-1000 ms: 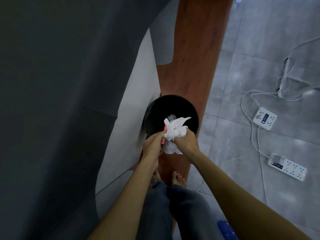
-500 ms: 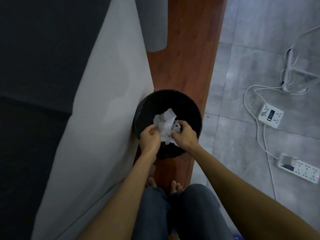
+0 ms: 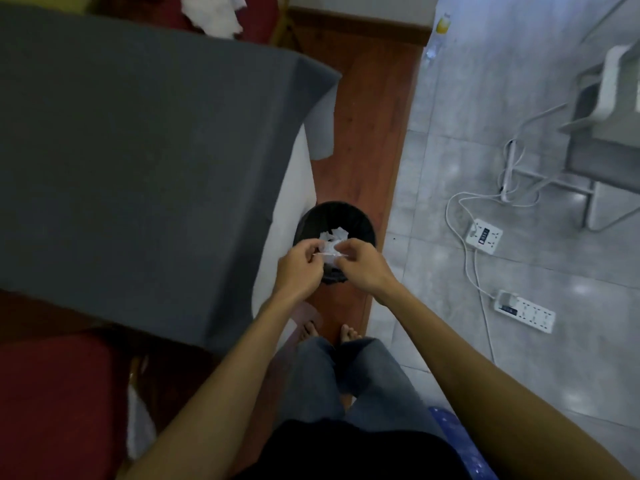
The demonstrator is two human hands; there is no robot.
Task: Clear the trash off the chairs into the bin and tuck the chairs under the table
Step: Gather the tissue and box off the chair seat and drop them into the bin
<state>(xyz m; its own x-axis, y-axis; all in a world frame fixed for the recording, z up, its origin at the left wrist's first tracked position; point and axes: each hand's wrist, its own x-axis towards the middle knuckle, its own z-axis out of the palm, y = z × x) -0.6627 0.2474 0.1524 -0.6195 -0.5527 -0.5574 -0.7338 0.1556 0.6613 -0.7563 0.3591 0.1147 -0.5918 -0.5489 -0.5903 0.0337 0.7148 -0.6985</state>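
Closest to the camera are the person's dark top and two bare arms reaching forward. A red chair seat [image 3: 52,403] sits low on the left, partly under the desk [image 3: 138,133], which wears a grey cloth with a white cloth showing under it. Two bare feet in grey trousers stand on a brown wooden strip of floor [image 3: 374,140].

A bit further out, both hands are over the near rim of the black bin [image 3: 360,220]. The left hand [image 3: 299,263] and the right hand [image 3: 362,263] are close together, and their fingers are pinched on a small bit of white paper [image 3: 327,254] between them. More crumpled white paper [image 3: 335,234] lies down inside the bin. The bin stands on the wooden strip, just beside the hanging white cloth.

To the right, on the grey tiles, lie two white power strips [image 3: 524,310] with long white cords. Beyond them stands a grey and white frame; what it is I cannot tell.

Far away, past the desk's top edge, another red chair [image 3: 256,15] shows. A pile of white tissue trash [image 3: 213,12] rests on its seat.
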